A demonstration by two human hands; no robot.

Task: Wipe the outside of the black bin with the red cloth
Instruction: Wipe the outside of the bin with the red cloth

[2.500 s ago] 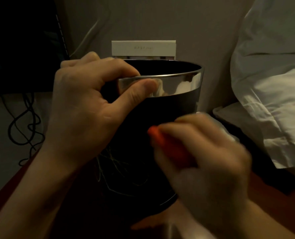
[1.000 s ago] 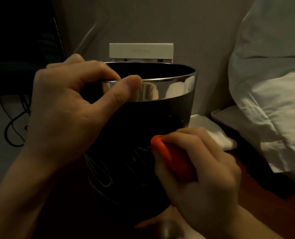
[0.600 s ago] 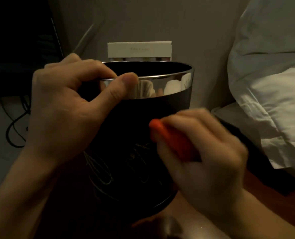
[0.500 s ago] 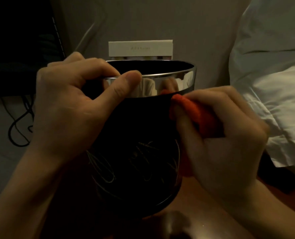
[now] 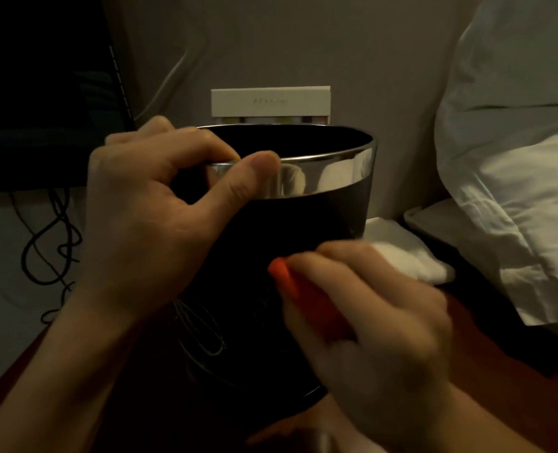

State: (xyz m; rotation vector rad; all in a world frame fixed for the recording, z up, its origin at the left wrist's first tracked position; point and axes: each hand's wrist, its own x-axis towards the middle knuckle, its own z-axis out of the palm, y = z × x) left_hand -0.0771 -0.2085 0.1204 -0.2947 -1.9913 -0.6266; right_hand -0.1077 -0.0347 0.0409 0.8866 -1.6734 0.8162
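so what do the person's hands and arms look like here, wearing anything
Both are bare. The left hand and right hand show no gloves, rings or watch, and both forearms are uncovered to the frame edge with no sleeve in view. Nails look short and unpainted. The right hand is motion-blurred, so fine detail there is unclear.

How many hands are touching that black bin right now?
2. The left hand grips the shiny rim at the upper left of the black bin. The right hand presses the red cloth against its lower right side.
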